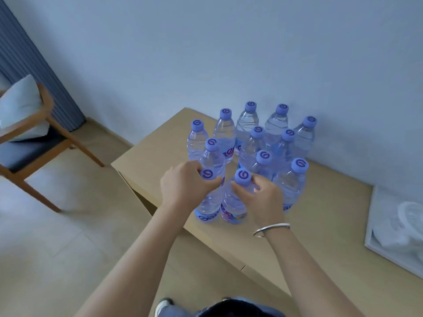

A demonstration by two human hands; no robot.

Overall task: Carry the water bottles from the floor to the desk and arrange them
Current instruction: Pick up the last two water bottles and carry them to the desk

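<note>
While both hands worked at the near edge of the cluster, 12 water bottles (pixel 249 145) stood upright on the light wooden desk (pixel 160 143), pushed toward the wall (pixel 206 53). The left hand (pixel 183 186) was closed around the neck of the front-left bottle (pixel 209 202), just under its purple cap. The right hand (pixel 263 197), a silver bracelet (pixel 271 228) on its wrist, gripped the neck of the front-right bottle (pixel 232 209), touching its neighbour. A wooden chair (pixel 34 138) stood on the floor at left, a white tray (pixel 375 225) at the desk's right end.

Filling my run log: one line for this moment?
left hand: grips bottle neck | right hand: grips bottle neck | both bottles upright on desk
</note>
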